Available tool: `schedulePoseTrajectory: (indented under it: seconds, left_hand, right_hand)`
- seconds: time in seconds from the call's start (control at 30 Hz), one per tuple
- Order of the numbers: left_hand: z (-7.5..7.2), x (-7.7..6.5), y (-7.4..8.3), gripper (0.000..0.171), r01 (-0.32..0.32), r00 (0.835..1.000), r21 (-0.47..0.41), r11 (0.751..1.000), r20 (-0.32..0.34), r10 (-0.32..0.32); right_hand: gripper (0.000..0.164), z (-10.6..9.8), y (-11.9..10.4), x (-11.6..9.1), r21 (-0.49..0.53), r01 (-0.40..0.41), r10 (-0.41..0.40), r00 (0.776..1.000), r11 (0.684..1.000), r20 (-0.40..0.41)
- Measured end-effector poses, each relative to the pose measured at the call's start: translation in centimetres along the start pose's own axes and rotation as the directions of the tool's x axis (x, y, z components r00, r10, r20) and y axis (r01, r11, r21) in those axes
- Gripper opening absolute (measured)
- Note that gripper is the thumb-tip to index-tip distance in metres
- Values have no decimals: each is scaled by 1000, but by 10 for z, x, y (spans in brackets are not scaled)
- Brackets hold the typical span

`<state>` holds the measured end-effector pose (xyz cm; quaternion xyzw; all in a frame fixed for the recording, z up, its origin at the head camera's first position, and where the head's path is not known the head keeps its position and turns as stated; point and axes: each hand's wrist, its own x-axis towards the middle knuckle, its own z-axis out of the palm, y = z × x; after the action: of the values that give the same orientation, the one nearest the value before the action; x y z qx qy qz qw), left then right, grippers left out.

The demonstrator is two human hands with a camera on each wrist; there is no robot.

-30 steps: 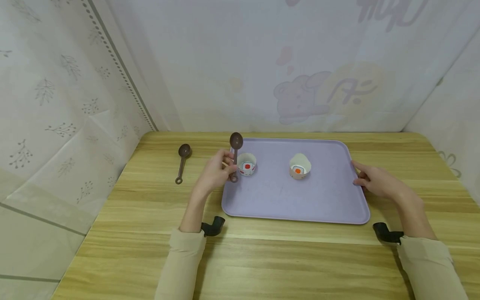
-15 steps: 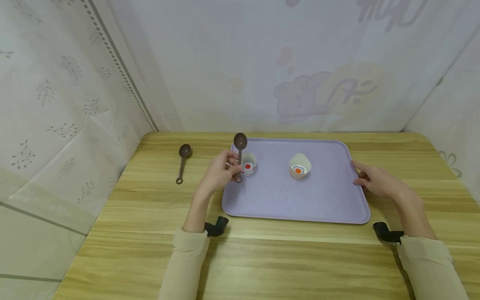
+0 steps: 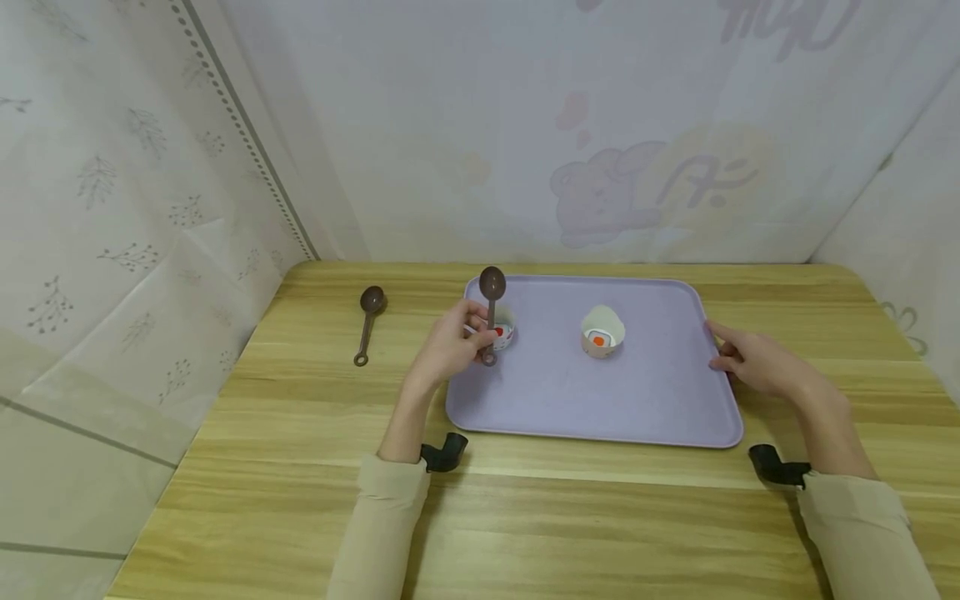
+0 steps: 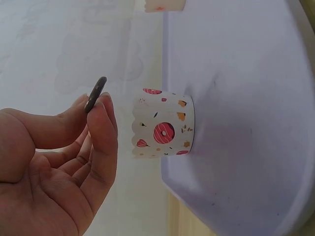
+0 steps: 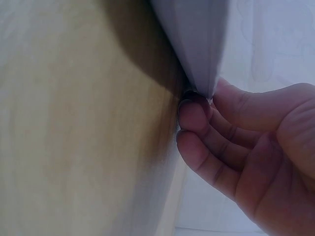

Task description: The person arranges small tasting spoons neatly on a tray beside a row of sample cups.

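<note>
Brown measuring spoon [image 3: 492,286]: had shifted slightly rightward since the earlier frame, carried in the left hand [image 3: 452,340].
Its handle was pinched between thumb and fingertips, bowl uppermost, raised over the left part of the lavender tray [image 3: 570,400] and apart from the donut-print paper baking cup [image 4: 164,125]. Right hand [image 3: 757,364]: thumb and fingers gripped the tray's right edge. Pale scallop-rimmed baking cup [image 3: 602,348]: stood upright near the tray's middle, an orange mark inside. Second brown spoon [image 3: 366,331]: lay untouched on the wooden table [image 3: 262,467], left of the tray. Progress, as judged: both cups were in place and one spoon was lifted, neither set down nor in a cup; its twin, if part of the same work, remained to be handled.
</note>
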<state>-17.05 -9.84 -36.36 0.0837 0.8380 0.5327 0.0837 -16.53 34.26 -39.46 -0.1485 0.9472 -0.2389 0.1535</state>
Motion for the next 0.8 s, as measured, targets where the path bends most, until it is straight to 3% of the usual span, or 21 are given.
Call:
schedulePoseTrajectory:
  seconds: [0.8]
  left_hand:
    - [16, 4, 5, 25, 9, 1000, -30, 999, 13, -9]
  right_hand:
    - [65, 0, 0, 0, -17, 2, -2, 1000, 1000, -5]
